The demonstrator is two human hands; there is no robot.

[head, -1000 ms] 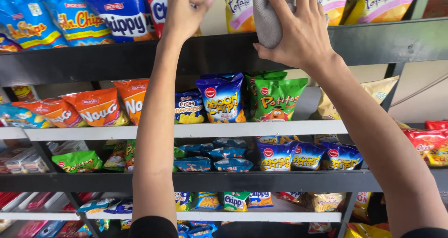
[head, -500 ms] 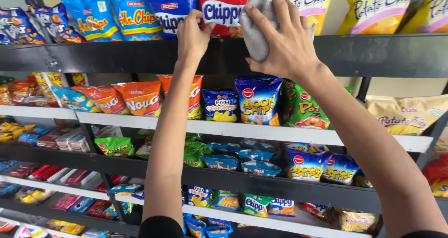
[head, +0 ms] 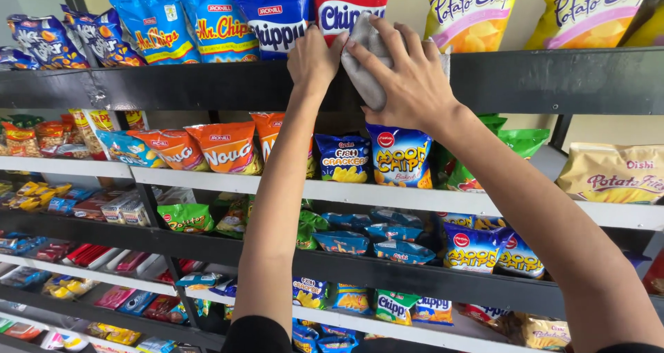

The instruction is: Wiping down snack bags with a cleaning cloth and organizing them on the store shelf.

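Both arms reach up to the top shelf [head: 207, 87], a black shelf that carries a row of snack bags. The right hand [head: 408, 76] presses a grey cloth [head: 363, 59] flat against the front edge of this shelf, directly below the red chip bag [head: 346, 4]. Its fingers [head: 387, 45] are spread over the cloth and hold it to the edge rather than closing around it. The left hand [head: 315, 59] rests just beside the cloth, with its fingers curled over the shelf edge below the dark blue chip bag [head: 277, 21]; it grips no loose item.

Compared with the view half a second ago, the cloth has come down from in front of the bags to the shelf edge, and the left hand has closed in until it nearly touches the right. The head camera has also moved nearer and slightly left. Judged from this, the wiping contact is now on the shelf front itself, with the left hand bracing.

Yellow chip bags [head: 470, 14] stand to the right. Lower shelves [head: 387, 195] hold smaller packets.
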